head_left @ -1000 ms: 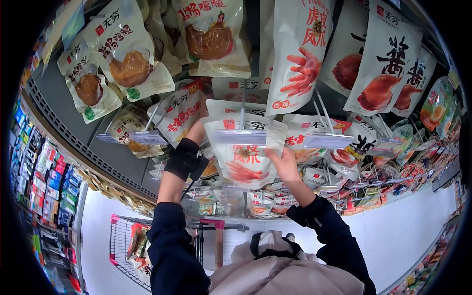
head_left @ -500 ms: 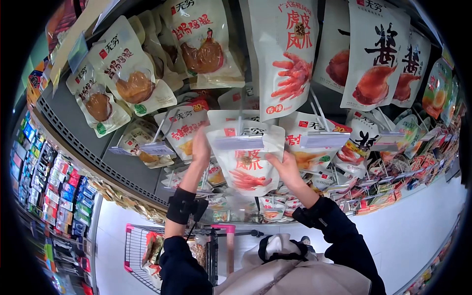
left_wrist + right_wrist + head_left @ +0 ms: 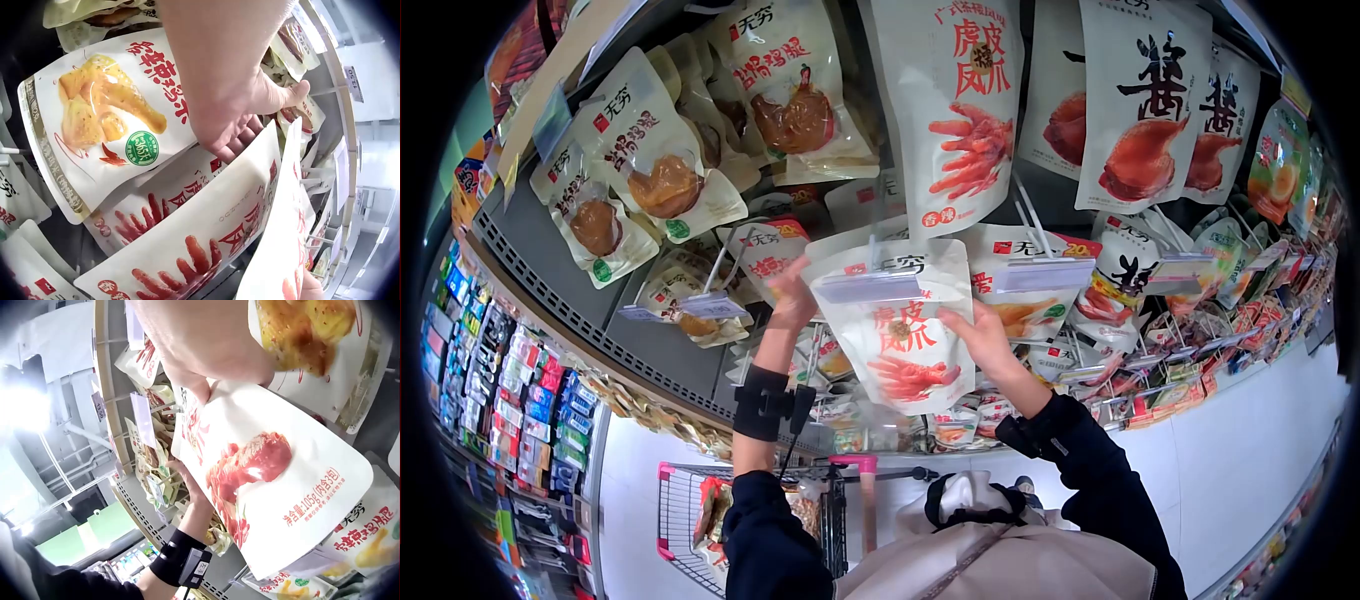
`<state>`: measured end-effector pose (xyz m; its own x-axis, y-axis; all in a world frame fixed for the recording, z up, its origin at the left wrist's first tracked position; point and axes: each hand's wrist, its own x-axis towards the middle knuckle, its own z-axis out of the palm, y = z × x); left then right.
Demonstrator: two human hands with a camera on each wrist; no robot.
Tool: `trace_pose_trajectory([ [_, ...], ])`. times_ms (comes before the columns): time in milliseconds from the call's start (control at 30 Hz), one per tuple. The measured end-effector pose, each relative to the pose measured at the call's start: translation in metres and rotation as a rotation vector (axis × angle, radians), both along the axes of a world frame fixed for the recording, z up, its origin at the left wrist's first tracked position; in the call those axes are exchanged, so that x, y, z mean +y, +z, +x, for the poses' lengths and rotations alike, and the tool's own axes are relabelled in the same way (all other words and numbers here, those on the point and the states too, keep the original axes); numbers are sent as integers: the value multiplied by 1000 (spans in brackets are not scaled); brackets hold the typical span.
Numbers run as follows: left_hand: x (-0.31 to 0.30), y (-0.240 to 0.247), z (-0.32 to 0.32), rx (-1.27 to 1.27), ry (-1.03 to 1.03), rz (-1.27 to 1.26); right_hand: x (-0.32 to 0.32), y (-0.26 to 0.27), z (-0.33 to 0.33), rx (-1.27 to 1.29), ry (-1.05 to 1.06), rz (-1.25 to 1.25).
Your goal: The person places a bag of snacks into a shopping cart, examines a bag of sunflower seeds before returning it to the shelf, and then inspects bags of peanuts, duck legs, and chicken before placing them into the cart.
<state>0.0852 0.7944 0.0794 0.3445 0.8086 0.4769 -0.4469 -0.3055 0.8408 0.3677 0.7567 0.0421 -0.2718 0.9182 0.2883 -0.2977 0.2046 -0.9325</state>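
Note:
A white pouch with red chicken feet (image 3: 912,372) hangs at the centre of the shelf front, partly behind a clear price holder (image 3: 866,287). My right hand (image 3: 988,338) pinches its right edge, thumb on the front; the right wrist view shows this hand (image 3: 215,353) over the pouch (image 3: 265,437). At the pouch's upper left is my left hand (image 3: 792,296). In the left wrist view, that hand (image 3: 234,115) has its thumb spread and its bent fingertips against the edge of another chicken-feet pouch (image 3: 187,247), behind the front one (image 3: 272,253).
Above hang a long chicken-feet pouch (image 3: 960,130), drumstick packs (image 3: 665,185) on the left and dark-lettered pouches (image 3: 1145,130) on the right. Metal hooks with price holders (image 3: 1040,275) stick out around the hands. A cart (image 3: 680,515) holding packs stands below left.
My left hand has drawn back from behind the pouches to the left side, its fingers coming into sight. The front pouch sits slightly lower in view, my right hand still on it.

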Motion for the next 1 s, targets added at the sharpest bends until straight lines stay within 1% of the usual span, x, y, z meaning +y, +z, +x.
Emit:
trace_pose_trajectory([
  [100, -9, 2, 5, 194, 337, 10, -6, 10, 2, -2, 12, -38],
  [133, -8, 4, 7, 192, 385, -26, -8, 12, 3, -8, 14, -48],
  [233, 1, -7, -4, 13, 294, -101, -9, 12, 2, -12, 14, -92],
  [267, 5, -10, -7, -61, 245, -89, -9, 11, 1, -9, 10, -108],
  [367, -3, 2, 5, 110, 349, -193, -5, 5, 0, 9, 34, -81],
  [400, -10, 8, 17, 52, 320, -120, -6, 6, 1, 13, 38, -87],
  [500, 0, -7, 16, 264, 483, -255, -6, 6, 1, 22, 52, -110],
  [533, 2, -11, 17, 294, 515, -284, -5, 5, 2, 22, 64, -123],
  [600, 7, -14, 22, 283, 555, -301, -5, 3, 2, 24, 77, -140],
  [633, 8, -13, 26, 239, 566, -287, -5, 3, 1, 26, 77, -143],
  [700, 12, -7, 34, 130, 586, -228, -5, 4, 0, 35, 65, -139],
  [767, 18, 1, 40, 110, 628, -184, -7, 6, -2, 51, 39, -127],
  [800, 21, 5, 41, 134, 662, -167, -7, 6, -2, 45, 27, -129],
  [900, 40, 13, 39, 448, 804, -174, -8, 9, -3, 38, 1, -135],
  [1000, 41, 28, 46, 524, 867, -228, -10, 12, -3, 49, 1, -135],
])
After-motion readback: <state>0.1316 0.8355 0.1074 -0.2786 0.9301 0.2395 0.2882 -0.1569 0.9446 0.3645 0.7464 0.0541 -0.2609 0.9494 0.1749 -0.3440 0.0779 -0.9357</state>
